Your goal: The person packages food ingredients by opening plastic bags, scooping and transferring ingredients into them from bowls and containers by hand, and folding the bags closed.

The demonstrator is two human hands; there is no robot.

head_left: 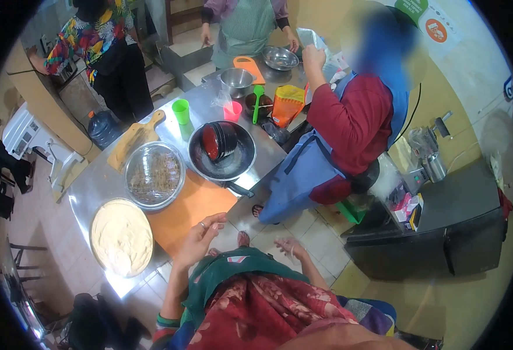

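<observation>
My left hand (201,238), with a ring on one finger, hovers by the near edge of an orange mat (189,204), fingers loosely curled and nothing in them. Lower right, my right hand (291,247) is over the floor beside my green apron (233,268), fingers apart and empty. A round pan of pale, creamy mixture (121,236) lies at the table's left corner. Behind it sits a bowl covered with clear film (154,175), brown contents inside. To its right, a dark pan (230,170) holds black bowls, one red inside (211,142).
A person in a blue apron (303,175) stands at the table's right, holding up a bag. Another in a green apron (245,35) is behind the table; a third (116,58) stands back left. A wooden board (129,143) and green cup (181,111) lie on the table (87,192).
</observation>
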